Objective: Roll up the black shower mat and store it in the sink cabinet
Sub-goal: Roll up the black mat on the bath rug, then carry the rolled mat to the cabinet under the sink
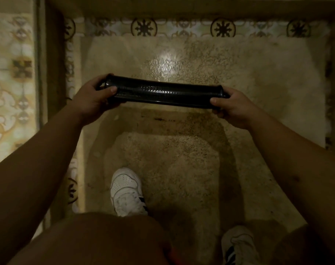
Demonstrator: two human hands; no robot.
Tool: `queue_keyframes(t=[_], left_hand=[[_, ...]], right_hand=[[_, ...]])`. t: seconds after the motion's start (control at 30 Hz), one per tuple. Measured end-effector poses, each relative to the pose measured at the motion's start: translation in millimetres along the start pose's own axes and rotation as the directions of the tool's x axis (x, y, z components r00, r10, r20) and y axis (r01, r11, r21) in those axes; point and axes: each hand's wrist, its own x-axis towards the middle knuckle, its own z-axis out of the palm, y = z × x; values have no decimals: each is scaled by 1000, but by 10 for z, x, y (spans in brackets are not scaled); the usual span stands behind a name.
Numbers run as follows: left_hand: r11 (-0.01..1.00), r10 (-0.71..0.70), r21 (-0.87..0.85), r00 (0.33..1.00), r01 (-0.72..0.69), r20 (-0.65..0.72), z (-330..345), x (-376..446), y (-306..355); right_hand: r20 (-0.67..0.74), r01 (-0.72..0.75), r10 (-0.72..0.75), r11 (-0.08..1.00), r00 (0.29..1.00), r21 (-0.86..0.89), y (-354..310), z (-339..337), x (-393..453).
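The black shower mat point(163, 92) is rolled into a tight, glossy tube and held level in the air above the shower floor. My left hand point(92, 98) grips its left end, thumb on top. My right hand point(231, 108) grips its right end the same way. The roll runs left to right between both hands. The sink cabinet is not in view.
A speckled, wet shower floor point(182, 159) lies below, with a darker damp patch under the roll. A raised kerb point(52, 73) borders it on the left, patterned tiles point(10, 92) beyond. A patterned tile strip point(182, 27) runs along the far wall. My white shoes point(126, 192) stand on the floor.
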Motion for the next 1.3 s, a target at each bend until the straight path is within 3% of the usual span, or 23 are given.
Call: queue_keyframes(t=[0.3,0.47,0.6,0.77,1.03,1.3], left_hand=[[982,27,190,990,0,-135,260,-1568,1838],[954,21,298,999,-9,-38,369,-2573,3044],[966,-22,257,999,10,45,420,-3187,4078],[976,23,216,998,-33,51,477,-3695,5139],[978,84,187,996,-87,21,620,-4045,6184],[987,96,129,995,-91,-37,1019,-3569,6597]], right_hand=[[5,-61,61,994,998,85,-1567,272,-1609],[-42,-92,98,986,994,142,-2686,382,-2717],[-62,-96,106,985,992,142,-3559,522,-3432],[-85,-14,24,993,996,114,-4610,704,-4109],[-139,83,-64,987,988,134,-5521,773,-4472],[-133,122,-104,983,986,135,-6023,265,-4021]])
